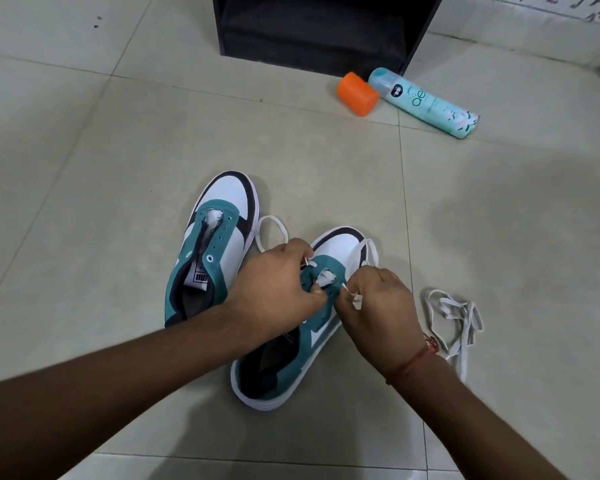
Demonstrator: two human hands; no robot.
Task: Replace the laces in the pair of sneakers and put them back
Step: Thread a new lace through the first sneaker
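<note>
- Two teal-and-white sneakers side by side on tiled floor; left sneaker (212,251) unlaced.
- Left hand (278,285) gripping eyelet flap of right sneaker (291,348).
- Right hand (378,306) pinching white lace (355,299) end at an eyelet.
- Spare lace (454,323) loose just right of the hands.
- Spray can (426,103) and orange cap (357,94) lying near black cabinet (323,26).

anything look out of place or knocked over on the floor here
Yes. The teal spray can lies on its side on the tiles by the black cabinet, with its orange cap off and lying beside it. A loose white lace sits tangled on the floor right of the sneaker being laced. No spill shows.
</note>
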